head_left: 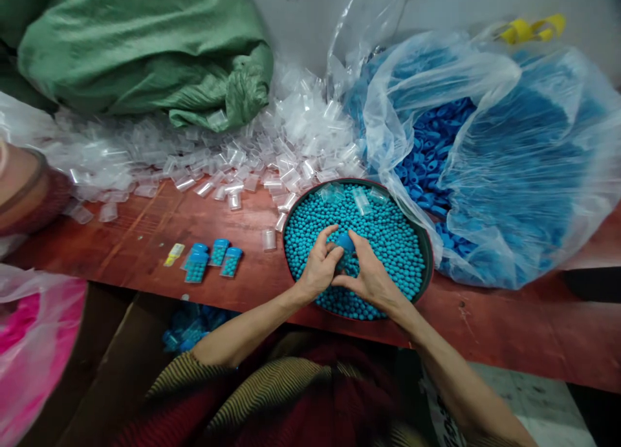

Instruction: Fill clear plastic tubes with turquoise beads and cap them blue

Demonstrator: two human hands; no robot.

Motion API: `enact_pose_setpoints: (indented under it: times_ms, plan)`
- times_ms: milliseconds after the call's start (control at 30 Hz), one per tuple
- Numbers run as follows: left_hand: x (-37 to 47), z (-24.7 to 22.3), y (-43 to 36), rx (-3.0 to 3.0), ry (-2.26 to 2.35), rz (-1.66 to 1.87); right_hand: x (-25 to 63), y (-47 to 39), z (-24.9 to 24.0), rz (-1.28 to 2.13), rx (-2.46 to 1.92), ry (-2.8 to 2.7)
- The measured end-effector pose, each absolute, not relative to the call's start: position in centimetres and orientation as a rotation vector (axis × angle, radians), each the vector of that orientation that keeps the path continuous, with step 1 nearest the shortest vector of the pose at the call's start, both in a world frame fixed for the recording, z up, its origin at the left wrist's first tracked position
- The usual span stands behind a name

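Note:
Both hands are over a round dark-rimmed tray full of small turquoise balls. Between them is a small clear container with a blue cap, upright. My left hand has its fingers closed round the container's left side. My right hand touches the cap with a finger from the right, its thumb lower down by the container. The container's body is partly hidden by the fingers. Clear empty containers lie on the balls. Several filled, blue-capped containers lie on the table to the left.
Clear containers are heaped along the back of the red table. A green sack sits at the back left. On the right, a plastic bag holds blue caps. A yellow-and-clear piece lies left.

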State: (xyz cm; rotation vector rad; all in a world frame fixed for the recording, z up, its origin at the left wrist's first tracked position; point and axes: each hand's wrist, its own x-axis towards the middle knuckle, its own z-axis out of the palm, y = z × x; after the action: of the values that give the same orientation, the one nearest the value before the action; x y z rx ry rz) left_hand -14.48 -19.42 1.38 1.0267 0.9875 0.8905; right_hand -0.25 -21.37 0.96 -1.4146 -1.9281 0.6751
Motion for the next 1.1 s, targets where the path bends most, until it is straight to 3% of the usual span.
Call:
enact_pose_setpoints:
  times_ms: [167, 733, 1100]
  plan:
    - [-14.7, 2.0, -19.3, 1.1, 0.861, 0.847, -1.3, -22.1, 0.5, 0.476, -1.487, -1.934]
    - [-14.5, 1.1, -20.1, 1.356, 0.983, 0.902, -2.1, -23.1, -0.6, 0.407, -1.482, -1.956]
    - [-28.5, 0.9, -20.1, 1.19, 1.514, 1.08, 0.8, -22.8, -0.9, 0.587, -1.407, -2.174]
